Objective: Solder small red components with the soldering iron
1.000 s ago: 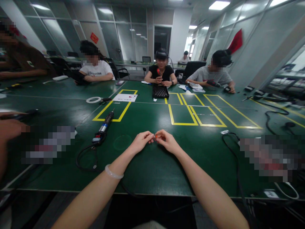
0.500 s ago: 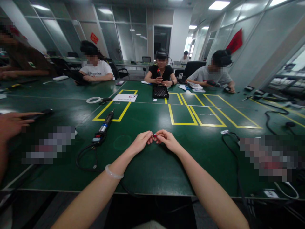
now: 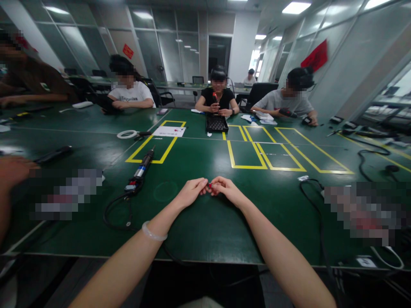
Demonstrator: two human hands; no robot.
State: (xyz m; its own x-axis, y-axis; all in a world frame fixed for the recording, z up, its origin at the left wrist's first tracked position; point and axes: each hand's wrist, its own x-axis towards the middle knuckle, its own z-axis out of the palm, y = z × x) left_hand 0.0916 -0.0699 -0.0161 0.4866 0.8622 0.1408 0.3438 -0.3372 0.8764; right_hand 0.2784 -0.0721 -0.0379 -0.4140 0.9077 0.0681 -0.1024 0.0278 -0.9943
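Note:
My left hand (image 3: 193, 191) and my right hand (image 3: 226, 190) meet just above the green table, fingers closed in a pinch. Between their fingertips is a small red-and-dark part (image 3: 210, 185), mostly covered by the fingers. Its exact kind is too small to make out. The right thumb and forefinger grip it, and the left fingertips press at its other side. To the left of my hands lies an electric screwdriver (image 3: 139, 172) with a black cable.
Yellow tape outlines (image 3: 249, 167) mark the green table (image 3: 221, 239). A black tray (image 3: 217, 124) stands in front of a co-worker opposite. A white sheet (image 3: 169, 131) and a white cable coil (image 3: 126, 134) lie back left. Black cable (image 3: 316, 214) runs at right. A neighbour's hand (image 3: 17, 171) is at left.
My hands have shifted only slightly, and the small part appears turned between my fingertips, showing more red. The neighbour's hand at left has drawn back from the dark tool there.

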